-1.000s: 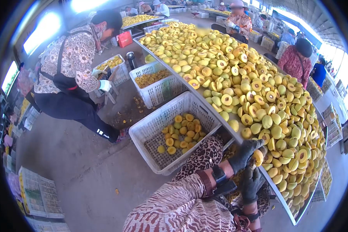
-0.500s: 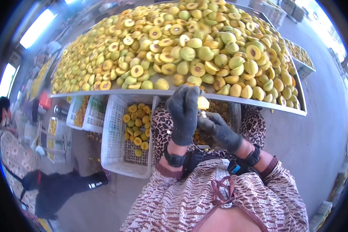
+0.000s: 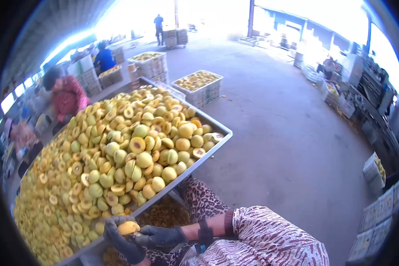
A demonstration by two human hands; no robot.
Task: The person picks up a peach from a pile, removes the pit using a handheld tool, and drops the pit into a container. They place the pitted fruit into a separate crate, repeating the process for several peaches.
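Near the front edge of the metal table (image 3: 198, 165), my left hand (image 3: 121, 243) in a dark grey glove is closed around a yellow peach half (image 3: 128, 228). My right hand (image 3: 163, 236), gloved the same way, is closed with its fingertips against the lower side of that peach half. Whatever sits in the right fingers is hidden. A large heap of halved peaches (image 3: 119, 159) covers the tabletop, several with brown pit centres facing up.
Under the table edge is a container of brownish bits (image 3: 166, 213). A white crate of peaches (image 3: 198, 86) stands on the floor beyond the far corner. A person in a red top (image 3: 68, 95) is across the table. More crates (image 3: 373, 173) line the right side.
The head view has swung up and to the right, bringing the hall floor and far doorway into sight. Both hands now appear lower left, still together at the peach half.
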